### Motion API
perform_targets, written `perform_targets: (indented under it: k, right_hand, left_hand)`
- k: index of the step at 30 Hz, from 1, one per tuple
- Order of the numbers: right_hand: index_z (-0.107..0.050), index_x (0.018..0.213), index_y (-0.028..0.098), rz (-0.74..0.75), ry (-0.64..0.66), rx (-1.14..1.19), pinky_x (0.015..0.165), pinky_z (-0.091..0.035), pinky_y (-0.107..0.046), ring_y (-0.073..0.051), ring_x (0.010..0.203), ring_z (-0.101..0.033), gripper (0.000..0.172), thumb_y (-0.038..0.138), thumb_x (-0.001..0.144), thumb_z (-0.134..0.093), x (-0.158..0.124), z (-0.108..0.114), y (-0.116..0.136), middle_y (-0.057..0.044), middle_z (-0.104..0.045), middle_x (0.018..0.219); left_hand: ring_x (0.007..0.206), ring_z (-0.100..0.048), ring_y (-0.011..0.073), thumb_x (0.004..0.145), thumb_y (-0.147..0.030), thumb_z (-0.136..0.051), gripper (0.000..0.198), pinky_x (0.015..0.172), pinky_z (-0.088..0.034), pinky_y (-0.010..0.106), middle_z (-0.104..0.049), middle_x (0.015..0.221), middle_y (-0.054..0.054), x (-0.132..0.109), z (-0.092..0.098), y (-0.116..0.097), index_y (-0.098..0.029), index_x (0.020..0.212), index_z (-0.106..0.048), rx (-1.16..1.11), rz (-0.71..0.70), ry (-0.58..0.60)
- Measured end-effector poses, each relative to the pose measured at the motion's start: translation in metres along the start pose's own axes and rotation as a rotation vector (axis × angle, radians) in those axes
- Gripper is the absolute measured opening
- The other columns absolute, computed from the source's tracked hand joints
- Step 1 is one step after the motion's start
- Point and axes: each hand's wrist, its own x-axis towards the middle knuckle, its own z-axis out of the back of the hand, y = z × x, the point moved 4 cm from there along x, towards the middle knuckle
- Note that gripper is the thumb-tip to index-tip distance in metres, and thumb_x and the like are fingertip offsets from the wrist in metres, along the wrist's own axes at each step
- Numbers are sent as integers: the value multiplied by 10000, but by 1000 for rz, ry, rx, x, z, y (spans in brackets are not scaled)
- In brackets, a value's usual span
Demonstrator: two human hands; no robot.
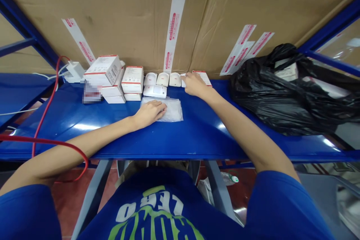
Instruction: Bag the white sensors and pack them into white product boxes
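My left hand (149, 113) lies flat, fingers out, on a pile of clear plastic bags (171, 109) on the blue shelf (197, 135). My right hand (194, 83) reaches to the back of the shelf with its fingers curled on a small white device (183, 80) at the right end of a row of white devices (163, 79). One more white device (155, 91) lies in front of the row. A flat white box with red trim (204, 77) sits just right of my right hand.
Stacked white and red boxes (112, 78) stand at the back left beside a white charger (73, 71) with a red cable (46, 110). A stuffed black rubbish bag (289, 90) fills the right side. Taped cardboard (140, 15) forms the back wall.
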Motion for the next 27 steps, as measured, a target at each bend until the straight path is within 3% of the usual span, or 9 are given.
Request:
perform_targets:
  k: [6,10,15,20,23,27]
  right_hand:
    - [-660,1373,29,-33,39,-27,1108,-449,-523,-416,1316,-582,571,-15,828,-494,-5,1,2,-278,-605,1409]
    - [-678,1334,23,11,45,-55,1052,-485,-538,-419,1271,-597,546,-7,831,-468,-24,1,12,-277,-615,1374]
    - [-724,1242,58,164,51,7,1018,-519,-507,-379,1169,-650,502,-2,816,-466,-58,2,16,-241,-670,1267]
    - [-668,1361,165,392,46,149,1154,-442,-545,-355,1408,-531,611,43,772,-560,-67,-6,5,-166,-591,1499]
    - [-726,1225,210,479,97,235,1136,-459,-515,-314,1320,-613,541,43,730,-590,-62,-10,1,-113,-713,1337]
    - [-758,994,241,426,116,297,901,-554,-462,-306,974,-716,350,119,671,-703,-56,-2,0,-71,-783,1014]
  left_hand:
    - [776,-672,211,1029,-194,-443,247,771,-546,330,-699,807,67,-2,2,0,-161,927,-666,-8,-17,-55]
    - [719,-632,197,985,-178,-480,196,742,-531,324,-672,765,41,-5,10,3,-159,908,-658,-45,-31,-126]
    - [738,-624,191,937,-185,-517,159,771,-533,325,-647,749,18,-7,16,2,-174,882,-666,-53,-22,-137]
    - [899,-653,238,1008,-310,-539,218,842,-552,358,-685,961,87,-6,9,-4,-149,1021,-685,19,-53,-44]
    - [930,-644,244,1033,-356,-539,242,860,-547,365,-673,1023,95,-5,5,-8,-163,1081,-677,64,-73,12]
    - [901,-636,233,1056,-258,-467,232,834,-536,346,-667,980,90,-4,3,-13,-163,1035,-678,94,-122,3]
